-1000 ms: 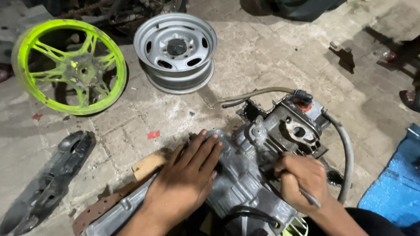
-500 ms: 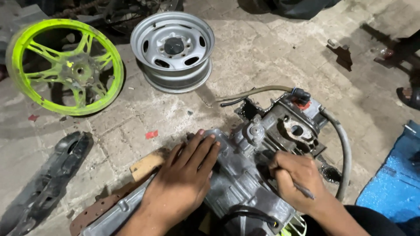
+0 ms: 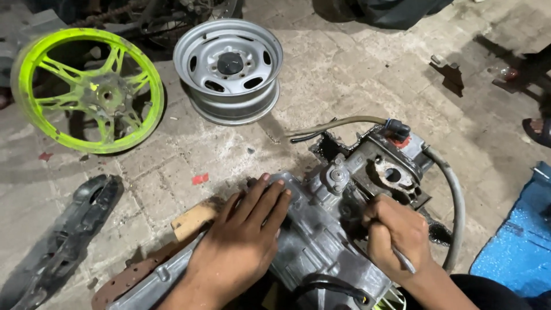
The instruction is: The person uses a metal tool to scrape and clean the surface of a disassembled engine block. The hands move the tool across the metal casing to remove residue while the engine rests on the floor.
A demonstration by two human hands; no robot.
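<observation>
A grey metal engine (image 3: pixel 336 229) lies on the paved floor in front of me, its cylinder head (image 3: pixel 390 163) pointing to the upper right. My left hand (image 3: pixel 244 238) rests flat on the engine casing, fingers spread. Curled into a fist, my right hand (image 3: pixel 396 229) grips a thin metal tool (image 3: pixel 403 259) and presses against the engine just below the cylinder head. A grey hose (image 3: pixel 453 201) curves around the engine's right side, and a thinner tube (image 3: pixel 333 125) runs off to the left from the head.
A neon green spoked wheel (image 3: pixel 86 92) and a silver steel rim (image 3: pixel 229 69) lie on the floor farther off. A black plastic cover (image 3: pixel 63 241) sits at left, a wooden block (image 3: pixel 192 221) and rusty plate (image 3: pixel 129 278) by the engine. Blue tarp (image 3: pixel 513 252) at right; someone's sandalled foot (image 3: pixel 536 131) beyond.
My view has shifted slightly. Both hands stay on the engine, with the right hand working the tool in nearly the same spot.
</observation>
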